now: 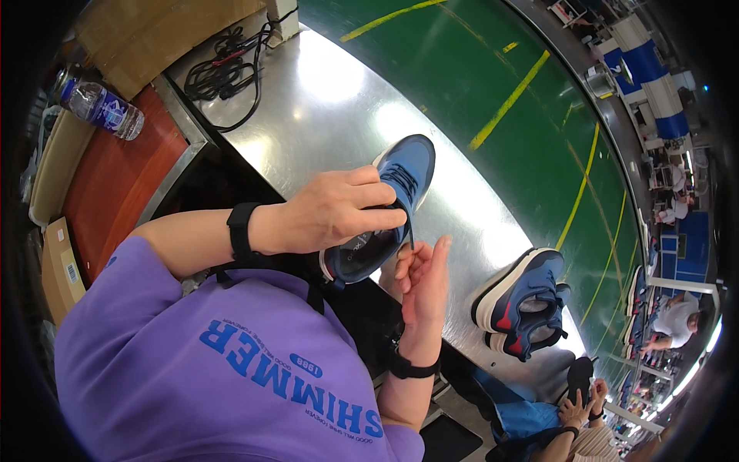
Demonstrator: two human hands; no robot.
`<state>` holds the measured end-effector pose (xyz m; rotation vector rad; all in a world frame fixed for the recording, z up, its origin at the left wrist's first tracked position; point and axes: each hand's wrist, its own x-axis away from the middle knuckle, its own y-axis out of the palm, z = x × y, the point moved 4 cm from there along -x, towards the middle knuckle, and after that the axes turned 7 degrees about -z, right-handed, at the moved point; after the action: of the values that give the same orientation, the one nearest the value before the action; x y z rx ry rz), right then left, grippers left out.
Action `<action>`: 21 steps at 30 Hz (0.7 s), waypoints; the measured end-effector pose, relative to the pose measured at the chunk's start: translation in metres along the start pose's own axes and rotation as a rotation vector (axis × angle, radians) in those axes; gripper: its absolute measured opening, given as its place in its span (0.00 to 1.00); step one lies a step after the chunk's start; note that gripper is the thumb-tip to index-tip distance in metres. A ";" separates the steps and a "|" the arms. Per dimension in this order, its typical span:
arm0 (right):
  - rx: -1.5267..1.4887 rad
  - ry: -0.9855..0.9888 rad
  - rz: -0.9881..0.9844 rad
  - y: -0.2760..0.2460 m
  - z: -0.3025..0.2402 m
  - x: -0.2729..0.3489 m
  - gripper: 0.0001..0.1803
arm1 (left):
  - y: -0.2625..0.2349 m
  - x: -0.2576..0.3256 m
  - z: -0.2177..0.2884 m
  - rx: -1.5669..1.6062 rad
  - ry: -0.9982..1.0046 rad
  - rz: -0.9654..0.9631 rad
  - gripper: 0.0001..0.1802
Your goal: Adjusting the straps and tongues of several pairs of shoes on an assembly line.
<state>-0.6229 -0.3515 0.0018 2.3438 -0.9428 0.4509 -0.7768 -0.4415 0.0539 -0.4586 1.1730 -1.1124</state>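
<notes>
A blue sneaker (419,158) with dark laces and a light sole lies on the metal bench in front of me, toe pointing away. My left hand (339,208) reaches across its opening, with bent fingers gripping at the tongue and upper laces; the exact pinch is partly hidden. A dark lace strand (410,225) hangs from there toward my right hand. Beside the sneaker's right side, my right hand (423,281) is raised with fingers loosely curled and thumb apart, nothing visible in it. Inside the shoe a dark printed insole (360,248) shows.
Farther right on the metal bench (477,223) stands a pair of similar blue sneakers (527,296) with red accents. Black cables (223,73) lie coiled at the far left, near a cardboard box (146,38) and a water bottle (100,108). A co-worker's hands (581,408) hold a dark shoe part at lower right.
</notes>
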 end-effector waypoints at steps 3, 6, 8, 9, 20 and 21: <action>0.001 0.014 -0.132 -0.002 0.000 -0.012 0.21 | -0.001 -0.003 -0.002 -0.009 0.076 -0.076 0.17; -0.126 -0.056 -0.028 0.000 -0.018 -0.018 0.15 | -0.003 -0.002 -0.001 -0.047 0.110 -0.104 0.17; -0.095 -0.150 -0.041 -0.003 -0.037 -0.025 0.14 | -0.002 -0.002 -0.001 -0.057 0.111 -0.113 0.18; -0.122 -0.189 -0.078 0.000 -0.045 -0.029 0.15 | -0.002 -0.004 0.000 -0.077 0.103 -0.105 0.18; -0.209 -0.030 -0.005 -0.012 -0.001 -0.019 0.16 | 0.008 0.006 0.000 -0.215 0.037 0.036 0.17; -0.226 -0.030 -0.019 -0.010 0.002 -0.018 0.16 | 0.008 0.006 0.000 -0.223 0.032 0.050 0.18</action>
<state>-0.6279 -0.3372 -0.0122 2.1587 -0.9329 0.2857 -0.7738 -0.4435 0.0446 -0.5814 1.3368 -0.9531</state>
